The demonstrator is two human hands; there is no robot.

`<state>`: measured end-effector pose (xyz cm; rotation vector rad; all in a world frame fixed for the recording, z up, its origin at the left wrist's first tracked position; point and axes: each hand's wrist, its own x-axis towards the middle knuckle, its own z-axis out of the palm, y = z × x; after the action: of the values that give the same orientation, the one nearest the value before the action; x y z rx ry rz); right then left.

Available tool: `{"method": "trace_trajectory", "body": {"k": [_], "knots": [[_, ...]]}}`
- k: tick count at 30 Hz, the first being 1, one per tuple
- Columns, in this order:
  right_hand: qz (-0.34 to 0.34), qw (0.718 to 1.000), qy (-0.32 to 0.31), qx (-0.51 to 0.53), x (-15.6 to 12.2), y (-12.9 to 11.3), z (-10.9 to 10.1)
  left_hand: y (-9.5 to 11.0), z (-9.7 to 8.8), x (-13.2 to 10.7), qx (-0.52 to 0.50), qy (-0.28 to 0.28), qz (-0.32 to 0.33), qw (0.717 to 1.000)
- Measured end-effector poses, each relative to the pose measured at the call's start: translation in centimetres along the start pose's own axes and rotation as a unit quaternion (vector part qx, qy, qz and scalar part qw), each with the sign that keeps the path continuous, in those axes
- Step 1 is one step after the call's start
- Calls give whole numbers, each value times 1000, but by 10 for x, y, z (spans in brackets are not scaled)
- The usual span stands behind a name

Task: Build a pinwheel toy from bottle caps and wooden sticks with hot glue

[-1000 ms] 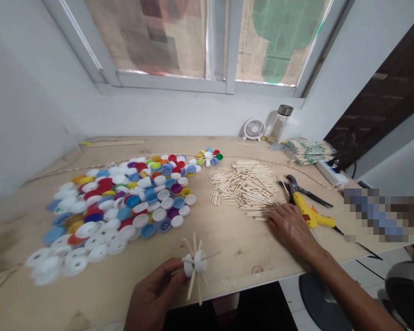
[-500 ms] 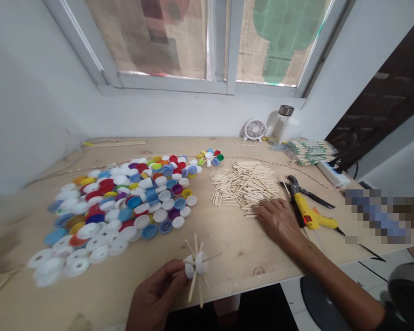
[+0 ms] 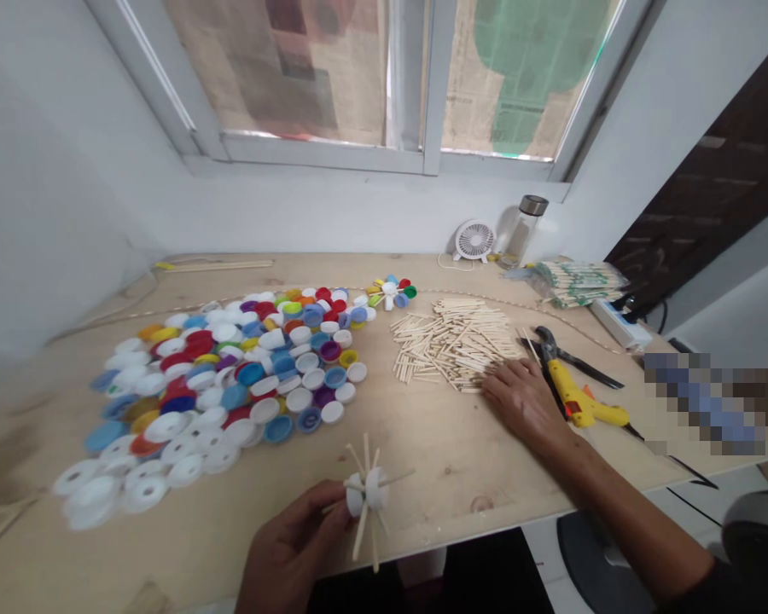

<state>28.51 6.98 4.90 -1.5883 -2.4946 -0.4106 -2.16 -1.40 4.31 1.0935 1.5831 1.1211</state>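
Low at the front edge of the table, my left hand (image 3: 300,537) is closed on a wheel of white bottle caps and wooden sticks (image 3: 376,489). Thin sticks fan out from between its two caps. On the right, my right hand (image 3: 518,396) lies palm down at the near edge of a pile of short wooden sticks (image 3: 454,341). Its fingers are bent and close together; the fingertips and anything in them are hidden. Left of the pile spreads a heap of coloured bottle caps (image 3: 249,375), with pierced white caps (image 3: 147,492) at its near end.
A flower of coloured caps on sticks (image 3: 390,293) lies behind. Pliers (image 3: 582,362) and a yellow glue gun (image 3: 585,405) lie beyond my right hand. Toward the wall stand a small white fan (image 3: 474,240) and a bottle (image 3: 525,232), near bagged sticks (image 3: 579,281) and a power strip (image 3: 618,324).
My right hand has shifted slightly at the near edge of the stick pile. A stick jutting out by its fingers no longer shows there. My left hand keeps its hold on the wheel.
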Motion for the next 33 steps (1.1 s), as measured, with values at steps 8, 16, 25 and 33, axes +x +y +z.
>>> {"method": "trace_trajectory", "body": {"k": [8,16,25,33], "knots": [[18,999,-14,-37,4,3,-4,0,1,0,-28,-15,-11,999],[43,998,-9,-45,12,8,-4,0,1,-1,-59,-30,-10,998],[59,998,31,9,-5,5,5,-1,0,0,-69,-45,-12,997],[51,985,69,151,-18,-41,-15,-5,1,0,-66,-40,-14,997]]}}
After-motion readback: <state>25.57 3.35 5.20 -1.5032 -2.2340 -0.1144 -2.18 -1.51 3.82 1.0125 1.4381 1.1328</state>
